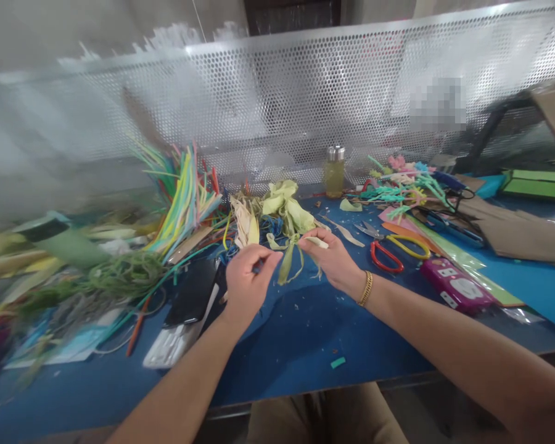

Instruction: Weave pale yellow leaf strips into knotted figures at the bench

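My right hand [327, 251], with a gold bracelet at its wrist, pinches a pale green husk-like strip [287, 266] whose ends hang below the fingers. A short pale piece also pokes out between its fingers. Just left of it, my left hand [252, 274] is closed, thumb and forefinger pressed together; whatever sits between those tips is too small to make out. Right behind the hands lies a loose bunch of pale green husk-like leaves [284, 206]. Beige dry leaves [244, 223] stand beside that bunch on the left.
Scissors [388, 250] with red and yellow handles and a magenta case [456, 285] lie at right. A black phone [192, 293] is at left, near colourful stems [180, 197] and green cord [124, 274]. A bottle [335, 172] stands before the perforated metal screen [296, 92].
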`<action>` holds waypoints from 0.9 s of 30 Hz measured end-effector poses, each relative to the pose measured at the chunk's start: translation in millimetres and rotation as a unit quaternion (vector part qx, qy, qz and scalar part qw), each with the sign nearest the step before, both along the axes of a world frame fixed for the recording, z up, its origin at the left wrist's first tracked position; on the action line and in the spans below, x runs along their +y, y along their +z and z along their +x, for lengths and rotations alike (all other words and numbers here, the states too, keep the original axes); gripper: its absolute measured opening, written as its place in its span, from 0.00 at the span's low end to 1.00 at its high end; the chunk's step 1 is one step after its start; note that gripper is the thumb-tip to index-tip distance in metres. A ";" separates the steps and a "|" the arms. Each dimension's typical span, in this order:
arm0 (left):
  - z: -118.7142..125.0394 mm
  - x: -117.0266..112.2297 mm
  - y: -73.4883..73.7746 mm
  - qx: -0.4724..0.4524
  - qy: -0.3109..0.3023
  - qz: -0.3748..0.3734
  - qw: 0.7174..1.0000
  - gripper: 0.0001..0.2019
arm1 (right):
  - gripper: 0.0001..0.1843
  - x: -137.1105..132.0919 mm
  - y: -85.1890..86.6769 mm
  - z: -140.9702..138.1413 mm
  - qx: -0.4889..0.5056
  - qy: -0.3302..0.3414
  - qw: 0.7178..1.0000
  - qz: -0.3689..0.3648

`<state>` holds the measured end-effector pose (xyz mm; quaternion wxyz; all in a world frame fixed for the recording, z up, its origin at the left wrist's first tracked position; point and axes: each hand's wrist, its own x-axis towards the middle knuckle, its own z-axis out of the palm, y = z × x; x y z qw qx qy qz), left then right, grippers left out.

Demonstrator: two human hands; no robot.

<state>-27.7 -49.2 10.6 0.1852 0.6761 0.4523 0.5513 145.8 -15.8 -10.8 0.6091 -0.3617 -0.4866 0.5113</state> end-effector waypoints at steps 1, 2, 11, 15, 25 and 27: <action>3.1 -1.3 -2.0 0.008 -0.026 -0.039 0.999 0.10 | 0.14 -0.6 0.6 -0.4 0.004 -0.005 1.000 0.011; 6.1 -1.9 -4.0 0.009 -0.046 -0.075 0.996 0.11 | 0.13 -1.6 1.2 -0.9 -0.001 -0.011 1.000 0.028; 20.8 3.2 -14.0 -0.246 -0.158 -0.220 0.931 0.15 | 0.09 -13.0 0.7 -10.0 -0.122 -0.036 0.981 0.146; 24.7 5.5 -18.3 -0.375 -0.179 -0.265 0.870 0.14 | 0.11 -15.9 -1.2 -17.5 -0.074 -0.024 0.993 0.086; 25.4 4.8 -14.5 -0.391 -0.130 -0.312 0.856 0.14 | 0.20 -16.3 -3.6 -24.1 0.100 0.071 0.985 -0.118; 23.1 6.9 -14.8 -0.390 -0.133 -0.310 0.857 0.14 | 0.19 -15.0 -3.9 -21.9 0.107 0.097 0.981 -0.133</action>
